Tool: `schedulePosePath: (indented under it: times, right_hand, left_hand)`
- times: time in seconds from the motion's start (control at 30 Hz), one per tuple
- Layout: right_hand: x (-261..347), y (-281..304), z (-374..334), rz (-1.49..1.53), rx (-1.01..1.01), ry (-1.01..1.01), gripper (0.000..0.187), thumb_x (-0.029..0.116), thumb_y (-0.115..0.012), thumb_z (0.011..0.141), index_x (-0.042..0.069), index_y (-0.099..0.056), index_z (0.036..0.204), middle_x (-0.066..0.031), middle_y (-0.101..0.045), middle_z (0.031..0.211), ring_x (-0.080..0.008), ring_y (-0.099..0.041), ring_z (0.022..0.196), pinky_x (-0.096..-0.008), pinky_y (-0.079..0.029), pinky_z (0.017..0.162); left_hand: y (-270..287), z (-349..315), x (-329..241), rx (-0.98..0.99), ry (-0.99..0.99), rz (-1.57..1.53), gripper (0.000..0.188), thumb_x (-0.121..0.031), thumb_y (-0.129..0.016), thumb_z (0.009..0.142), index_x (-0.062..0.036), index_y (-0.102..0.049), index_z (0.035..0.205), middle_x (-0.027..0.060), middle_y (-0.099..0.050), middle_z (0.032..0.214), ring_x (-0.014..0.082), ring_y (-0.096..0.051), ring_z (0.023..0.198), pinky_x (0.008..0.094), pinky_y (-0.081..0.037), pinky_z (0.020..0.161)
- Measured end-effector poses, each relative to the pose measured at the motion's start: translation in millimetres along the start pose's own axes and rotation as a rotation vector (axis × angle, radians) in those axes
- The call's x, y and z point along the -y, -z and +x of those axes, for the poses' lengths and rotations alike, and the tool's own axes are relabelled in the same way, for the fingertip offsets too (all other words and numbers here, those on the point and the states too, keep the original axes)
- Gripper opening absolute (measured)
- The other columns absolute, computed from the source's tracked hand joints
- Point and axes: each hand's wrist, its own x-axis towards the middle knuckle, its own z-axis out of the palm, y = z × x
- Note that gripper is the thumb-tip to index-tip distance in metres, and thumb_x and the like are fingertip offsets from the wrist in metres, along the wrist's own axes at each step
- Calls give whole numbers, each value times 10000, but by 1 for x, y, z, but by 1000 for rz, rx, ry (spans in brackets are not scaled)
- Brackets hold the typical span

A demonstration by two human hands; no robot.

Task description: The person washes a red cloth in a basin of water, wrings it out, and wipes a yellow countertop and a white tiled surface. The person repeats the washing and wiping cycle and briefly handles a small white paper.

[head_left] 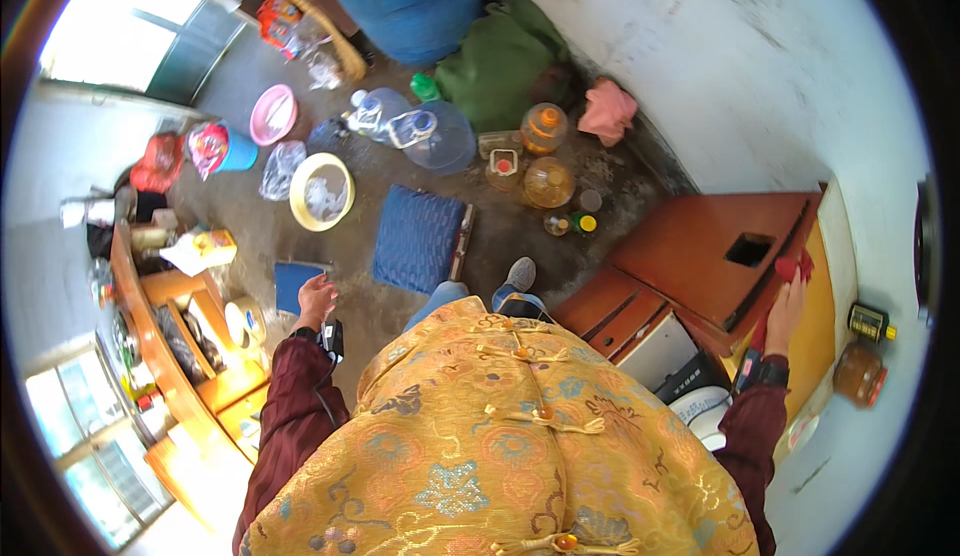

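My right hand [786,308] reaches out to the right with its fingers closed on a red cloth [793,265]. The cloth lies against the edge of a reddish-brown wooden cabinet [690,236], beside a yellowish surface [824,306] along the wall. A dark square opening [749,250] shows in the cabinet's panel. My left hand [317,301] hangs in the air on the left, fingers loosely apart, with nothing visible in it. Below and behind that hand is a flat dark blue thing [292,286].
A blue cushioned stool [420,239] stands ahead on the floor. Beyond it are large clear water jugs [440,141], a cream basin [322,192] and bottles of amber liquid [549,183]. A blue barrel [415,11] stands at the back. Open wooden drawers [195,331] are at the left.
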Motion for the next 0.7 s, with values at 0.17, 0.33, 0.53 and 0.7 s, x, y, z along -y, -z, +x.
schedulePosePath:
  times: [0.17, 0.33, 0.53, 0.7]
  right_hand:
    - [4, -4, -12, -137, 24, 14, 476, 193, -401, 1035, 53, -391, 1491, -258, -444, 1471, -417, -390, 1375, -471, -268, 1170]
    - [3, -17, -21, -232, 75, -53, 450, 181, -420, 1025, 65, -445, 1459, -246, -502, 1420, -410, -435, 1332, -471, -291, 1151]
    - [59, -10, -79, -162, 9, -141, 339, 153, -465, 995, 34, -635, 1263, -214, -640, 1254, -383, -577, 1174, -435, -413, 1052]
    - [180, -10, -127, 485, -23, -275, 343, 155, -492, 965, 5, -668, 1219, -188, -671, 1221, -314, -645, 1082, -387, -496, 949]
  left_hand:
    - [26, 4, 57, 18, 72, -111, 459, -82, -614, 935, -114, -517, 1382, 77, -694, 1142, 201, -701, 852, 355, -540, 612]
    - [56, 18, 115, 12, 102, -199, 444, -83, -622, 929, -119, -526, 1361, 59, -693, 1120, 199, -699, 846, 353, -533, 605]
    - [123, 58, 204, 35, 209, -301, 443, -73, -643, 904, -121, -551, 1334, 40, -687, 1105, 190, -686, 846, 342, -510, 597]
    - [211, 88, 278, 63, 278, -298, 462, -51, -651, 881, -115, -566, 1330, 28, -676, 1098, 191, -671, 813, 345, -480, 577]
